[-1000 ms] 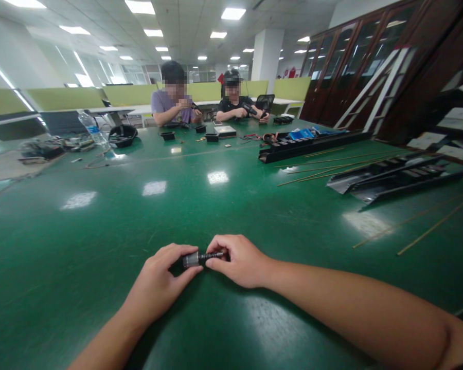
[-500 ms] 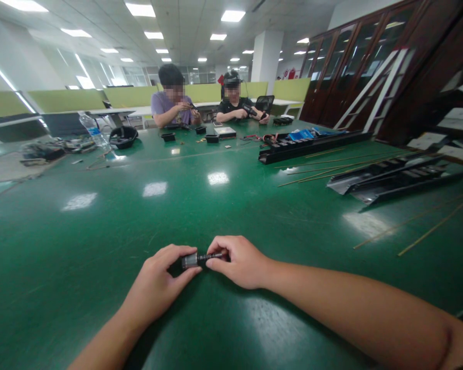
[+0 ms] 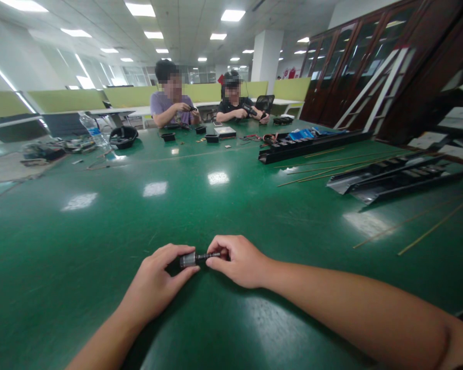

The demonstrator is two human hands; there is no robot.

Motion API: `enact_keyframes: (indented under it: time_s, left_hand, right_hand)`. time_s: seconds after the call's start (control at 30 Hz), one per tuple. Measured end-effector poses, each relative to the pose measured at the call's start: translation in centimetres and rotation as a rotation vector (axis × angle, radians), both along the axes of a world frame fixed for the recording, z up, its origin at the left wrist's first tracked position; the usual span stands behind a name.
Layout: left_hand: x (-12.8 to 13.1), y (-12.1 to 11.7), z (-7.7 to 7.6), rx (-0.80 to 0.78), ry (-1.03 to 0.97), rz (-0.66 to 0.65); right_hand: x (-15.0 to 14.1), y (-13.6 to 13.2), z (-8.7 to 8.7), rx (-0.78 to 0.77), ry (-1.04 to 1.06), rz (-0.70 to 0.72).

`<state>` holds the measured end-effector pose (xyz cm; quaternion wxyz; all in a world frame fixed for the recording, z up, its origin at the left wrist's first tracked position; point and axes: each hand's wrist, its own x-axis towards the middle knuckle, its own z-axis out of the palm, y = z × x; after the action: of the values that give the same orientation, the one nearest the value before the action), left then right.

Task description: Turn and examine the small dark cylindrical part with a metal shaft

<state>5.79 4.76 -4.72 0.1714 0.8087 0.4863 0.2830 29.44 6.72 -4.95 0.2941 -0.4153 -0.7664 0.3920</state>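
Low over the near part of the green table, a small cylindrical metal part [image 3: 188, 260] lies sideways between my hands. It has a grey and black body, and a thin dark stepped shaft [image 3: 207, 256] points right from it; the exact kind cannot be told. My left hand [image 3: 160, 272] grips the body between thumb and fingers. Around the shaft's right end, my right hand [image 3: 237, 260] has its thumb and fingers closed, with the tip partly hidden by them.
The green table [image 3: 185, 210] reflects ceiling lights. Black metal channels [image 3: 393, 177] and thin rods [image 3: 440, 223] lie at right. A bottle [image 3: 92, 128], a black bowl [image 3: 123, 136] and small black trays [image 3: 212, 138] stand farther back. Two people [image 3: 172, 100] sit opposite, handling tools or parts.
My left hand and the metal part have shifted very slightly left, while my right hand stays nearly in place. Across the table, the person in purple has moved their head and hands a little.
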Motion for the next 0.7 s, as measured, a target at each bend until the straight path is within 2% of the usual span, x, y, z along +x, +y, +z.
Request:
enact_keyframes:
  time_s: [0.7]
  left_hand:
    - [-0.33, 0.23, -0.01, -0.036, 0.013, 0.011]
  right_hand:
    - [-0.07, -0.03, 0.01, -0.018, -0.016, -0.001]
